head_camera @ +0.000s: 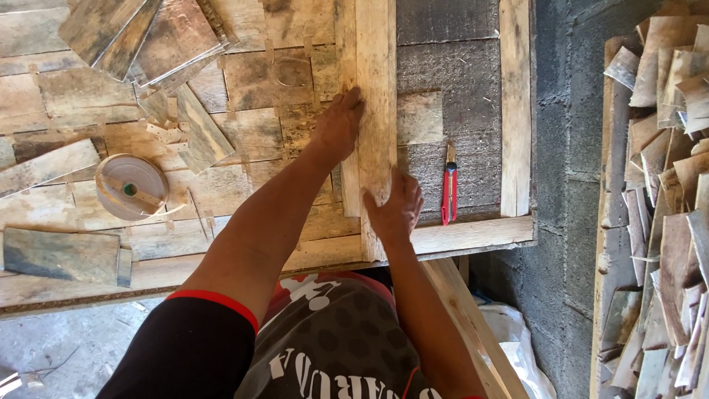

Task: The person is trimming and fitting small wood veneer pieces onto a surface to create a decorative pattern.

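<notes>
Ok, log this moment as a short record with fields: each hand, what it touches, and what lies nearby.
Left hand: flat on the pale upright wooden plank, fingers on its left edge
Right hand: pressed on the same plank, lower down
Surface: patchwork wooden veneer sheet
Right of plank: red utility knife
Left: round roll of tape
Far right: stack of veneer scraps

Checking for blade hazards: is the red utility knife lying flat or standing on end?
Lying flat. The red utility knife rests lengthwise on the dark board, right of the right hand. Blade out or in: cannot tell.
</notes>
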